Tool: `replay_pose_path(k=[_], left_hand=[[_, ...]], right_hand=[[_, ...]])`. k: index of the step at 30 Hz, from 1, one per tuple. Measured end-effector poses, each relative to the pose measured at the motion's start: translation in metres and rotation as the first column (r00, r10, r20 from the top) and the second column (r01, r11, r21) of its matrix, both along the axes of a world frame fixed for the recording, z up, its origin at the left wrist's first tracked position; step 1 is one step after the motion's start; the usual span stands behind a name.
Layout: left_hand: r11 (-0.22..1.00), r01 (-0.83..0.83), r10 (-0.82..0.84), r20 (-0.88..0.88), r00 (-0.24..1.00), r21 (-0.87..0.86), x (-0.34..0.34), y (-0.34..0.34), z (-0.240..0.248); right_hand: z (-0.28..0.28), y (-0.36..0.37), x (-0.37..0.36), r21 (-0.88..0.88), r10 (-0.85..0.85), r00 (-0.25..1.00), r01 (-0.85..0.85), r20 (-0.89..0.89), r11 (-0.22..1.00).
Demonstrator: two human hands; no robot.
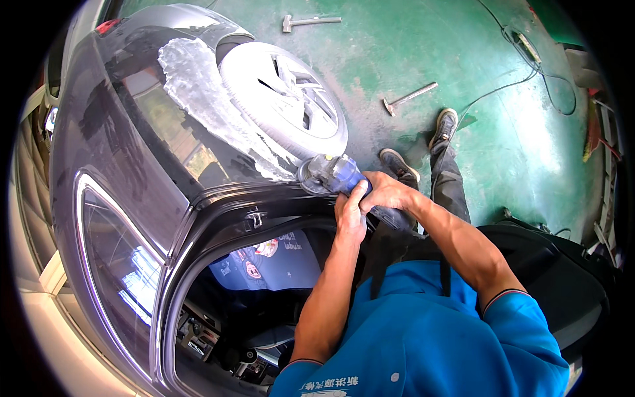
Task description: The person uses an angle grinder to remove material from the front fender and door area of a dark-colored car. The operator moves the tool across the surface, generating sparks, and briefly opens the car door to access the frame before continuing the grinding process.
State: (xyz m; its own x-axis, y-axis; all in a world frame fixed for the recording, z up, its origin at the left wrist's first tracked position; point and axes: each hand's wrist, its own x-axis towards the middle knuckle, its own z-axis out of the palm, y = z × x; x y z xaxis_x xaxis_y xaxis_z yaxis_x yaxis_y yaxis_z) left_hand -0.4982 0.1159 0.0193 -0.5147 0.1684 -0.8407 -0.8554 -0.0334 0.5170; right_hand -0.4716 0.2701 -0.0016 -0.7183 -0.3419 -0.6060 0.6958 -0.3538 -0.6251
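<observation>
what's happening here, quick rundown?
A person grips a blue power sander with both hands, left hand and right hand, its disc against the dark car's rear panel beside the wheel. A pale sanded patch runs along the wheel arch. Two hammers lie on the green floor.

The person wears a bright blue short-sleeved shirt [423,337]. Each sleeve ends in a narrow dark band with a thin pale stripe at the cuff [497,297]. Small white marks sit near the shirt's lower front. Both forearms are bare, and the left hand [350,215] and right hand [383,192] wear no gloves. Dark grey trousers [450,185] cover the legs, and the dark shoes [444,127] have pale soles.
</observation>
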Motion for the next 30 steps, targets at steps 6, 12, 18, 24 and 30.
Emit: replay_pose_path(k=[6, 12, 18, 24, 30], left_hand=[[0.994, -0.072, 0.073, 0.003, 0.997, -0.087, -0.015, 0.012, 0.005], [0.97, -0.031, 0.013, -0.077, 0.997, -0.241, -0.052, 0.022, 0.03], [0.921, 0.067, -0.14, -0.164, 0.976, -0.384, -0.097, 0.032, 0.048], [0.917, 0.018, -0.07, -0.116, 0.991, -0.398, -0.05, 0.019, 0.023], [0.922, 0.083, -0.135, -0.114, 0.984, -0.377, -0.11, 0.044, 0.049]], right_hand=[[-0.013, -0.003, -0.021, 0.097, 0.049, 0.997, -0.043, -0.06, 0.994], [0.007, 0.003, -0.059, 0.085, 0.075, 0.993, -0.067, -0.096, 0.994], [0.017, 0.003, -0.095, -0.187, -0.091, 0.993, 0.076, -0.069, 0.979], [0.02, 0.009, -0.06, -0.096, 0.049, 0.999, -0.05, -0.014, 0.994], [0.01, 0.016, -0.11, -0.036, -0.026, 0.995, 0.022, -0.1, 0.999]])
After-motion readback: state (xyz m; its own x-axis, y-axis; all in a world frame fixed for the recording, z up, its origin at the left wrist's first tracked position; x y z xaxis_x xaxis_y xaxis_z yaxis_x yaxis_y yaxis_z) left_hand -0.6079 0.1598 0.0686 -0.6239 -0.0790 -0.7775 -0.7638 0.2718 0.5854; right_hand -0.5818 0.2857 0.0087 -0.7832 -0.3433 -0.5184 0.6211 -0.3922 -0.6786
